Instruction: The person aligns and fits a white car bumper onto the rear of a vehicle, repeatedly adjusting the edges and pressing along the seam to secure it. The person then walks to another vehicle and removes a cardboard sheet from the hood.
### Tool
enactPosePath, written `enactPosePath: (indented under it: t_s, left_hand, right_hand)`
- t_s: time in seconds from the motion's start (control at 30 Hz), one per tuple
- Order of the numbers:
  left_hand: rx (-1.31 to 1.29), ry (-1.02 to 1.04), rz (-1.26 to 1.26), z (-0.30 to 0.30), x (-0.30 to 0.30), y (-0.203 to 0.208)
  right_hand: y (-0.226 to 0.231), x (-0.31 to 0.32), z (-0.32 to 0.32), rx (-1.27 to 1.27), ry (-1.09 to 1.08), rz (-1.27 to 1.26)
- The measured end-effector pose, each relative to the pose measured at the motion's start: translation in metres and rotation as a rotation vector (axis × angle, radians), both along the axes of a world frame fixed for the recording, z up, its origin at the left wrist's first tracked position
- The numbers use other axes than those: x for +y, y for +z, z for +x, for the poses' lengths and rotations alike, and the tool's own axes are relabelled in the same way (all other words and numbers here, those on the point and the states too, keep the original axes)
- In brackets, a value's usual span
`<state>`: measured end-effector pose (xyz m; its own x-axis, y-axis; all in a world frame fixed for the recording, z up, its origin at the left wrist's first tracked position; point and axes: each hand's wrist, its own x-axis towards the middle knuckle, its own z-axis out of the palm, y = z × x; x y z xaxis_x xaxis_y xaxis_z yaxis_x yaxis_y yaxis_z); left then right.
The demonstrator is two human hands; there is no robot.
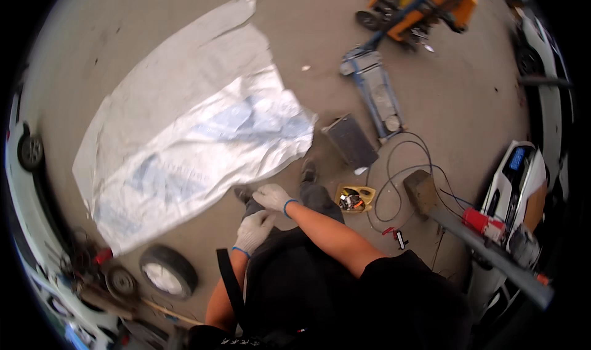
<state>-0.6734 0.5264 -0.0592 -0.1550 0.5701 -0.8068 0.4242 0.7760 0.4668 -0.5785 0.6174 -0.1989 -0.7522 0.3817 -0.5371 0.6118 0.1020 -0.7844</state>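
Both my hands wear whitish work gloves with blue cuffs and are close together in front of my body, above my dark trousers and shoes. My right hand (273,199) is slightly farther forward, its fingers curled inward. Just behind it and to the left, my left hand (253,231) is also closed. What either might hold is hidden or too small to make out. Beyond them a crumpled white plastic sheet (203,134) with faded blue print covers the floor ahead and to the left.
Right of my legs are a yellow tray (364,205) of small tools, a dark flat case (349,142) and a looped hose (394,217). A floor jack (377,94) lies ahead, below orange equipment (425,8). A wheel (167,271) lies at left; cars flank both sides.
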Motion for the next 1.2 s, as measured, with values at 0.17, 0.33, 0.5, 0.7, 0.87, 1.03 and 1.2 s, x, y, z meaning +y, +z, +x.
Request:
enactPosePath:
  t_s: [0.17, 0.33, 0.5, 0.7, 0.87, 1.03, 1.2]
  left_hand:
    - [0.132, 0.113, 0.171, -0.007, 0.088, -0.03]
    - [0.07, -0.098, 0.231, 0.033, 0.205, -0.068]
    - [0.093, -0.444, 0.136, 0.082, 0.291, -0.096]
    - [0.072, -0.763, 0.175, 0.032, 0.333, -0.174]
    - [-0.064, -0.823, 0.164, 0.071, 0.369, -0.139]
    - [-0.025, -0.784, 0.055, 0.093, 0.386, -0.09]
    - [0.087, -1.01, -0.026, 0.134, 0.417, -0.08]
  right_hand:
    - [0.013, 0.126, 0.225, -0.199, -0.247, 0.271]
    - [0.072, 0.205, 0.458, -0.635, -1.101, 0.383]
    - [0.066, 0.072, 0.588, -0.758, -1.521, 0.44]
    - [0.004, -0.137, 0.455, -0.809, -1.757, -0.149]
    - [-0.043, -0.277, 0.263, -0.757, -1.644, -0.761]
    - [-0.05, -0.274, 0.218, -0.652, -1.381, -0.602]
    - [-0.102, -0.24, 0.284, -0.196, -2.321, -0.565]
